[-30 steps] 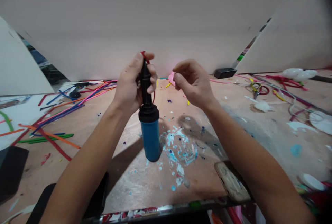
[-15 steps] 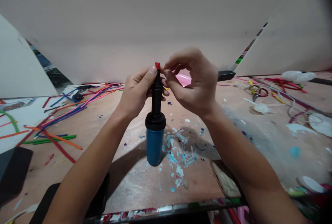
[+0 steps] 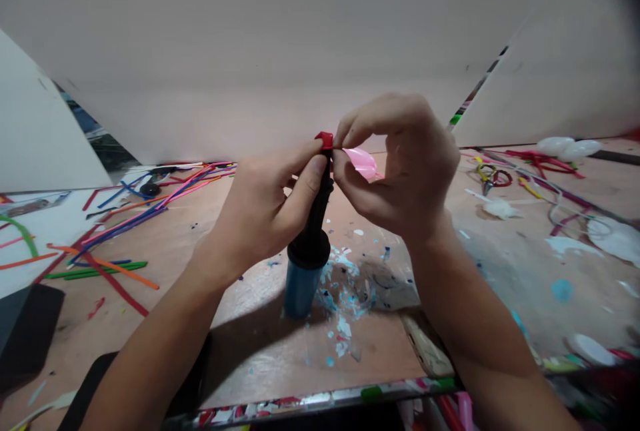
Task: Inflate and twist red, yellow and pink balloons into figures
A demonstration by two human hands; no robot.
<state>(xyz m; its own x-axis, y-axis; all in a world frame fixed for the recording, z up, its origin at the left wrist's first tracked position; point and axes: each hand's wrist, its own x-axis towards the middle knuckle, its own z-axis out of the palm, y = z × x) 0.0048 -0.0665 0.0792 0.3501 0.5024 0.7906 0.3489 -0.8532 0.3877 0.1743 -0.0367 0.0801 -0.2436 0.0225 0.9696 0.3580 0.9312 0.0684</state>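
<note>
A balloon hand pump [image 3: 303, 288] with a blue barrel and black upper part stands tilted to the right on the table. A small piece of red balloon [image 3: 326, 140] sits over its nozzle tip. My left hand [image 3: 265, 208] is closed round the narrow upper part, its thumb and forefinger just under the red piece. My right hand [image 3: 413, 171] is closed in a pinch at the right side of the red balloon's edge. The exact grip between those fingertips is hidden. Behind my right fingers a pink balloon [image 3: 363, 162] is partly visible.
Long modelling balloons [image 3: 135, 218] in several colours lie on the left. Scissors [image 3: 493, 179] and white balloons [image 3: 567, 147] lie on the right. A phone-like object [image 3: 425, 344] rests by my right forearm. Blue and white scraps [image 3: 343, 328] surround the pump. A pale panel [image 3: 280, 38] stands behind.
The pump's top has tilted to the right, and both hands have moved right with it. The red balloon piece now looks wider and folded over the tip, with my right fingers at it.
</note>
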